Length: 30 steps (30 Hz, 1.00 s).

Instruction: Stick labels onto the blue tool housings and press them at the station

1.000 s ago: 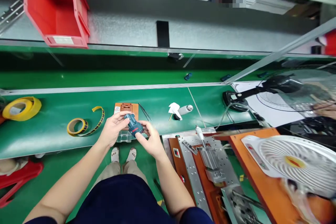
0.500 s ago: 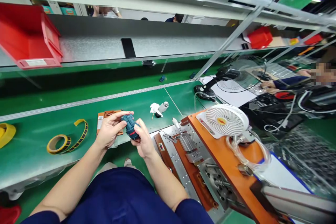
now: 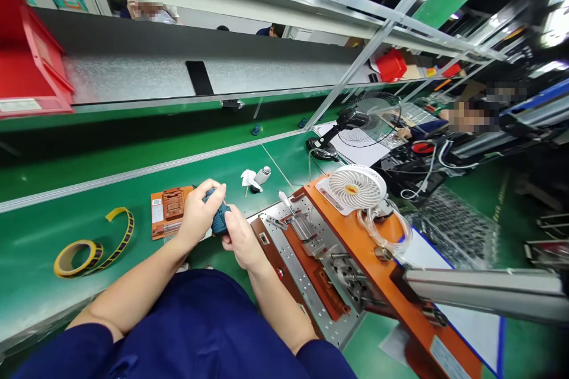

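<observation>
Both of my hands are closed on a small dark-blue battery pack point(image 3: 219, 222), held in front of me over the bench's near edge. My left hand point(image 3: 201, 211) grips its upper left part, with the fingers covering much of it. My right hand point(image 3: 241, 235) holds the right side, the thumb lying on the casing. Just left of my left hand, an orange fixture block point(image 3: 171, 207) with a white label lies on the bench. Beyond my hands are a white-grey bottle point(image 3: 263, 175) and a crumpled white tissue point(image 3: 249, 177).
A roll of yellow label tape point(image 3: 79, 257) lies on the left. On the right stands an orange-and-metal machine point(image 3: 311, 237) with a white fan point(image 3: 357, 186) on top. A black fan point(image 3: 351, 121), a phone-like black slab point(image 3: 199, 78) and a red bin point(image 3: 33, 59) are farther back. Another person sits at right.
My view has swung to the right, so the scene sits farther left. My left hand has shifted over the top of the battery pack, which is turned and more covered; its red lettering no longer shows.
</observation>
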Tool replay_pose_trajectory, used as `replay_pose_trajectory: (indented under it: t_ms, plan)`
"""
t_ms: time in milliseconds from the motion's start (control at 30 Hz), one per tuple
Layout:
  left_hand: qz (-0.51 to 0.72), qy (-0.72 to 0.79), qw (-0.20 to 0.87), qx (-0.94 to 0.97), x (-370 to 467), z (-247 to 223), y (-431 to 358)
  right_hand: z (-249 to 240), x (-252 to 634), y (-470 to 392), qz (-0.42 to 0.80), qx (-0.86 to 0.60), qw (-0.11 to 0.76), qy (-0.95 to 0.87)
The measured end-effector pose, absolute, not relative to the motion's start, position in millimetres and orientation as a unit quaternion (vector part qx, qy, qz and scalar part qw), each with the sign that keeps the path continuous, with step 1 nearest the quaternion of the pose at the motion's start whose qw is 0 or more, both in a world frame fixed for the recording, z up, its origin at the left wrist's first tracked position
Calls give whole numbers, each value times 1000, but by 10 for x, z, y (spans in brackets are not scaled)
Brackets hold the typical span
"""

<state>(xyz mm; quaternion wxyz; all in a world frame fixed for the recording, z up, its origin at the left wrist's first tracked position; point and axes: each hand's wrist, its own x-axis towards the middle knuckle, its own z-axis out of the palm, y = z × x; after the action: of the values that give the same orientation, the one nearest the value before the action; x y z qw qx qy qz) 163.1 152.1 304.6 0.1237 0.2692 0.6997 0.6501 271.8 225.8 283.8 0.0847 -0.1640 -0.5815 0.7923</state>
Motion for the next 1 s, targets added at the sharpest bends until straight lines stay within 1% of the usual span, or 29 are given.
replay_pose_trajectory:
  t_ms: [133, 233, 300, 400, 467, 533, 567, 633, 733, 833, 1000]
  plan:
    - [620, 720, 94, 296, 1493, 3091, 1435, 2887, 2619, 2187, 637, -160, 134, -742]
    - [621, 717, 95, 303, 1348, 3057, 1359, 2886, 2492, 2106, 564, -168, 147, -795]
    - [639, 695, 125, 305, 1223, 3009, 1301, 2871, 2408, 2027, 560, -186, 140, -795]
    - [684, 642, 181, 296, 1026, 2920, 1209, 2852, 2305, 1903, 629, -175, 119, -748]
    - [708, 612, 193, 294, 927, 2863, 1146, 2851, 2253, 1838, 672, -156, 142, -710]
    - [736, 574, 214, 288, 879, 2820, 1083, 2859, 2213, 1796, 663, -163, 199, -703]
    - [752, 546, 243, 278, 875, 2807, 1052, 2864, 2197, 1782, 643, -172, 227, -711]
    - [775, 472, 343, 244, 895, 2796, 993, 2869, 2175, 1767, 595, -188, 263, -736]
    - [752, 398, 482, 211, 933, 2800, 924, 2857, 2175, 1755, 503, -206, 290, -788]
    - [727, 371, 540, 206, 907, 2778, 900, 2840, 2206, 1727, 424, -227, 290, -827]
    - [705, 315, 599, 210, 773, 2639, 924, 2849, 2244, 1625, 382, -255, 295, -838]
